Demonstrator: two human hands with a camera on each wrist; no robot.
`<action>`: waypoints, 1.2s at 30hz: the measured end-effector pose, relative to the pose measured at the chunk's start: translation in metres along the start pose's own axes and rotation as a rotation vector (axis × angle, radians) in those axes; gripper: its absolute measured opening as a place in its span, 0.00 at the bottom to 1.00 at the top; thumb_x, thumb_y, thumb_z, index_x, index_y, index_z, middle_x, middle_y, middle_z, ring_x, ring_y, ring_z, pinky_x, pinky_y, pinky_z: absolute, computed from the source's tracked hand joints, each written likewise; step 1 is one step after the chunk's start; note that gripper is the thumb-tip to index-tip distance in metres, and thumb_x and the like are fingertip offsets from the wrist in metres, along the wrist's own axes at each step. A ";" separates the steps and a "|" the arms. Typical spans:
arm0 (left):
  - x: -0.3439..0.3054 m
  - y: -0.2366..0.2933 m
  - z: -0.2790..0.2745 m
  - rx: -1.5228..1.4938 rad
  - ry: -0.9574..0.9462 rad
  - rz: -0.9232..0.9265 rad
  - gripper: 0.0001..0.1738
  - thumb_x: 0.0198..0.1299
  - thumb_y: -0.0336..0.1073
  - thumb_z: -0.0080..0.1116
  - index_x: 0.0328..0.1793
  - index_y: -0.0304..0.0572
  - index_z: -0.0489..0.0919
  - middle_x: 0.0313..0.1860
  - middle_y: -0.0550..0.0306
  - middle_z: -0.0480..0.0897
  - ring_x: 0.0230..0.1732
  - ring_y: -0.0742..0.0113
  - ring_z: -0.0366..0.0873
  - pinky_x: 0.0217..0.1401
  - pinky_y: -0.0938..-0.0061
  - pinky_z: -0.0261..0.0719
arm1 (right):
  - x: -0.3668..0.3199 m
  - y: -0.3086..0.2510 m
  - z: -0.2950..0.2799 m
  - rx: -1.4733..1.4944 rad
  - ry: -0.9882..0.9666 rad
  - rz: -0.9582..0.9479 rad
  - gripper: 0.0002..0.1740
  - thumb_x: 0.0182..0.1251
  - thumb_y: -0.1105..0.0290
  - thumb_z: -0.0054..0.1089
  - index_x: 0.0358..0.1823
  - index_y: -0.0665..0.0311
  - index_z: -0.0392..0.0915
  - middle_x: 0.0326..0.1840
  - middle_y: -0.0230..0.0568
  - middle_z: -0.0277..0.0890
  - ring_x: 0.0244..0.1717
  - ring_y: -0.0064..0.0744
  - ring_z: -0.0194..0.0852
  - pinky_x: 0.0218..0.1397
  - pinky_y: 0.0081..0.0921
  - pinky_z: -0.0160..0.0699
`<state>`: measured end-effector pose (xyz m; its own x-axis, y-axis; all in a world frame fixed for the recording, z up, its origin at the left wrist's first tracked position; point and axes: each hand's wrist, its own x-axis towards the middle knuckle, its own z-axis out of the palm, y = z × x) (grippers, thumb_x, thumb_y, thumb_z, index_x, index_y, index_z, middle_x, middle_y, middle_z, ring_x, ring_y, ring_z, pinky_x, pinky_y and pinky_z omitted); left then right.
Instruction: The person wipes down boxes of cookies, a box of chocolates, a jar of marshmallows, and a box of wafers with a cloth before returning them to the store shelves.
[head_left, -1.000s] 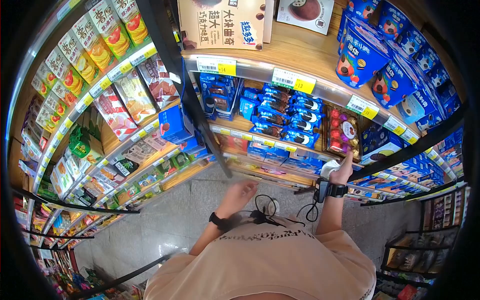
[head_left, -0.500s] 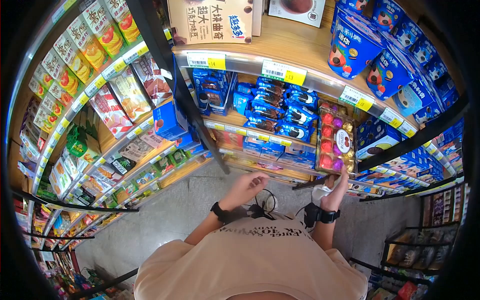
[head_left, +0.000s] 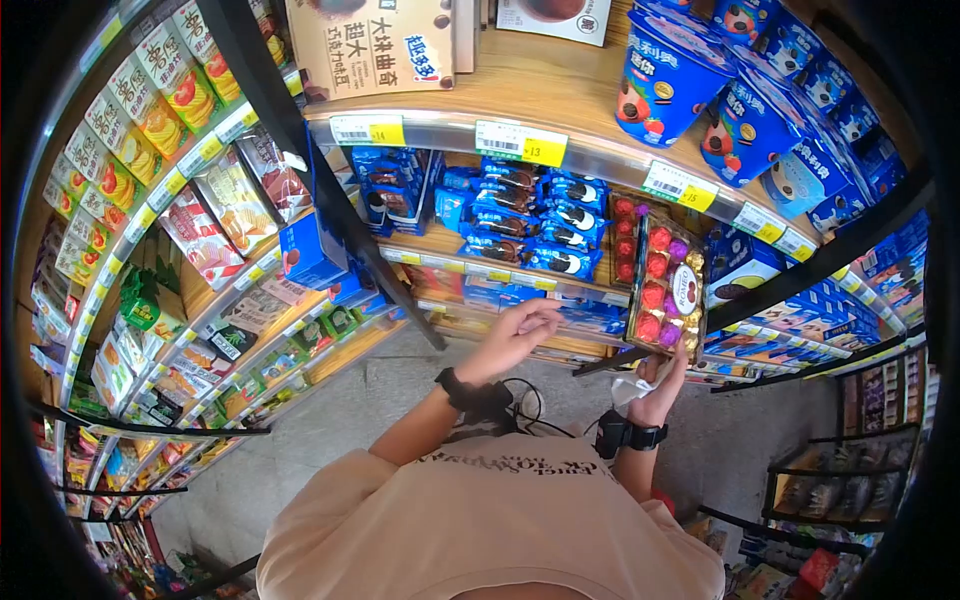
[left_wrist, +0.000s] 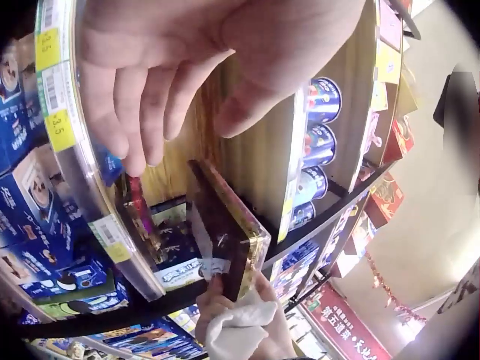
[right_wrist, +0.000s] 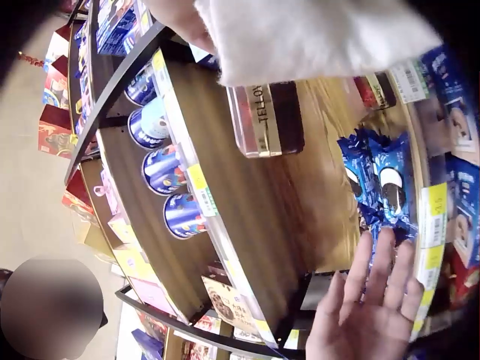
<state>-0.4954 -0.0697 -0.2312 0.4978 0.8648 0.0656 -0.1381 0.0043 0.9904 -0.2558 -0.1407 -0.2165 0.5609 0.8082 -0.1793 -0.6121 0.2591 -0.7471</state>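
Note:
In the head view my right hand (head_left: 658, 398) grips the near end of a clear-topped chocolate box (head_left: 662, 290), tilted up in front of the shelf edge. Red, purple and gold foil-wrapped chocolates show inside it. A crumpled white tissue (head_left: 630, 387) is also held in that hand; it covers part of the fingers in the left wrist view. My left hand (head_left: 515, 342) hovers with relaxed fingers left of the box, in front of the shelf, holding nothing. Its palm and spread fingers show near wrapped blue cookie packs (right_wrist: 379, 176) in the right wrist view.
A similar chocolate box (head_left: 624, 240) lies on the shelf behind the held one. Blue cookie tubs (head_left: 672, 75) stand on the shelf above, over a price-tag rail (head_left: 520, 142). A dark slanting post (head_left: 330, 190) divides the shelving, with snack boxes (head_left: 165, 85) to its left.
My right hand has drawn the chocolate box off the shelf toward me and tilted it up, uncovering the similar box behind. My left hand has risen and moved right, toward the shelf.

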 end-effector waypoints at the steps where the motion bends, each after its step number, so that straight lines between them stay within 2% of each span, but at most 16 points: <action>1: 0.005 0.000 0.002 -0.061 -0.026 -0.021 0.21 0.69 0.31 0.54 0.67 0.37 0.70 0.57 0.53 0.80 0.56 0.64 0.80 0.60 0.71 0.76 | -0.001 -0.003 -0.003 0.001 -0.020 0.004 0.12 0.71 0.56 0.57 0.36 0.55 0.73 0.18 0.23 0.62 0.15 0.12 0.52 0.18 0.17 0.46; 5: 0.011 0.024 0.022 -0.177 -0.054 -0.132 0.25 0.69 0.35 0.54 0.71 0.41 0.66 0.59 0.51 0.79 0.58 0.63 0.79 0.59 0.71 0.76 | -0.006 -0.012 -0.018 -0.098 -0.179 0.012 0.13 0.71 0.56 0.56 0.37 0.57 0.73 0.18 0.24 0.62 0.15 0.13 0.54 0.17 0.18 0.46; 8: 0.006 0.042 0.033 -0.372 -0.057 -0.162 0.31 0.68 0.35 0.56 0.75 0.43 0.60 0.62 0.50 0.78 0.60 0.63 0.78 0.58 0.70 0.77 | -0.014 -0.007 -0.022 -0.125 -0.146 0.042 0.13 0.68 0.62 0.60 0.47 0.60 0.71 0.27 0.27 0.70 0.19 0.13 0.63 0.18 0.14 0.54; 13: -0.003 0.036 0.037 -0.404 0.178 -0.101 0.39 0.63 0.35 0.61 0.76 0.42 0.55 0.65 0.50 0.74 0.63 0.61 0.74 0.64 0.65 0.73 | -0.026 0.002 -0.021 -0.317 -0.272 0.182 0.23 0.60 0.68 0.67 0.53 0.63 0.68 0.36 0.30 0.75 0.25 0.17 0.68 0.23 0.16 0.64; 14: -0.006 0.035 0.035 -0.394 0.243 -0.091 0.40 0.61 0.35 0.62 0.76 0.42 0.55 0.66 0.50 0.72 0.65 0.60 0.73 0.66 0.64 0.72 | -0.025 0.007 -0.020 -0.303 -0.257 0.203 0.27 0.57 0.69 0.68 0.57 0.65 0.66 0.41 0.32 0.76 0.29 0.17 0.70 0.28 0.17 0.67; 17: -0.024 0.036 0.024 -0.570 0.319 -0.033 0.43 0.58 0.25 0.62 0.76 0.41 0.51 0.70 0.52 0.67 0.69 0.61 0.68 0.70 0.62 0.67 | -0.017 0.009 0.000 -0.261 -0.422 0.208 0.32 0.57 0.70 0.68 0.61 0.67 0.63 0.46 0.35 0.76 0.32 0.18 0.71 0.34 0.16 0.68; 21: -0.045 0.032 0.008 -0.800 0.360 0.058 0.44 0.58 0.26 0.61 0.77 0.42 0.49 0.71 0.53 0.65 0.71 0.57 0.65 0.72 0.59 0.65 | 0.008 0.016 0.024 -0.400 -0.572 0.218 0.13 0.68 0.67 0.61 0.48 0.67 0.76 0.37 0.30 0.78 0.32 0.17 0.72 0.37 0.17 0.68; 22: -0.047 0.033 0.007 -0.784 0.423 0.118 0.42 0.58 0.25 0.60 0.77 0.41 0.50 0.70 0.52 0.67 0.69 0.56 0.68 0.70 0.58 0.68 | 0.006 0.010 0.051 -0.452 -0.568 0.149 0.12 0.74 0.63 0.55 0.40 0.65 0.80 0.29 0.26 0.75 0.28 0.12 0.68 0.30 0.15 0.64; 23: -0.052 0.035 0.005 -0.746 0.465 0.108 0.39 0.59 0.26 0.59 0.75 0.41 0.54 0.69 0.53 0.68 0.68 0.57 0.68 0.69 0.58 0.69 | 0.016 0.013 0.052 -0.510 -0.422 0.206 0.12 0.75 0.61 0.53 0.46 0.62 0.79 0.26 0.24 0.71 0.24 0.10 0.64 0.24 0.13 0.57; 25: -0.061 0.037 0.000 -0.672 0.549 0.088 0.33 0.60 0.26 0.58 0.72 0.41 0.62 0.68 0.55 0.71 0.68 0.59 0.69 0.68 0.57 0.70 | 0.018 0.011 0.077 -0.339 -0.303 0.045 0.13 0.76 0.60 0.53 0.51 0.60 0.76 0.23 0.22 0.68 0.20 0.09 0.60 0.20 0.13 0.52; 27: -0.069 0.031 -0.008 -0.589 0.559 0.141 0.28 0.61 0.24 0.56 0.69 0.39 0.66 0.65 0.54 0.75 0.64 0.59 0.73 0.66 0.60 0.72 | 0.021 0.013 0.094 -0.285 -0.320 -0.097 0.15 0.76 0.60 0.52 0.56 0.60 0.73 0.29 0.24 0.69 0.25 0.11 0.62 0.25 0.14 0.58; 29: -0.074 0.024 -0.008 -0.551 0.675 0.142 0.27 0.61 0.24 0.57 0.67 0.38 0.67 0.63 0.53 0.76 0.63 0.59 0.75 0.65 0.60 0.73 | 0.007 0.018 0.119 -0.332 -0.324 -0.197 0.17 0.78 0.63 0.50 0.61 0.64 0.70 0.46 0.31 0.69 0.43 0.19 0.65 0.46 0.19 0.67; 31: -0.078 0.014 -0.010 -0.561 0.682 0.142 0.27 0.60 0.23 0.59 0.66 0.37 0.68 0.60 0.53 0.77 0.59 0.61 0.77 0.63 0.63 0.74 | -0.019 0.027 0.143 -0.361 -0.378 -0.278 0.19 0.78 0.67 0.47 0.65 0.64 0.68 0.51 0.35 0.68 0.46 0.20 0.65 0.51 0.22 0.68; 32: -0.080 0.011 -0.009 -0.588 0.687 0.137 0.28 0.59 0.23 0.61 0.66 0.38 0.68 0.59 0.54 0.77 0.58 0.63 0.77 0.62 0.65 0.74 | -0.024 0.038 0.148 -0.520 -0.381 -0.573 0.20 0.77 0.71 0.45 0.67 0.67 0.67 0.56 0.39 0.67 0.48 0.23 0.67 0.54 0.23 0.69; 33: -0.080 0.016 -0.006 -0.615 0.691 0.133 0.29 0.57 0.22 0.62 0.65 0.39 0.69 0.58 0.56 0.77 0.57 0.64 0.78 0.61 0.68 0.75 | -0.042 0.033 0.156 -0.620 -0.346 -0.654 0.21 0.76 0.71 0.43 0.65 0.73 0.68 0.61 0.47 0.66 0.54 0.32 0.69 0.58 0.27 0.69; 36: -0.086 0.029 0.002 -0.572 0.751 0.160 0.25 0.58 0.22 0.63 0.63 0.37 0.72 0.56 0.56 0.79 0.57 0.64 0.78 0.63 0.66 0.74 | -0.039 0.047 0.161 -0.572 -0.197 -1.210 0.24 0.76 0.68 0.41 0.65 0.79 0.67 0.64 0.62 0.63 0.62 0.50 0.68 0.65 0.41 0.68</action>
<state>-0.5403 -0.1446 -0.2076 -0.2152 0.9718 -0.0966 -0.6530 -0.0696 0.7541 -0.3958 -0.0749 -0.1416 0.4609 0.3060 0.8330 0.5473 0.6409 -0.5383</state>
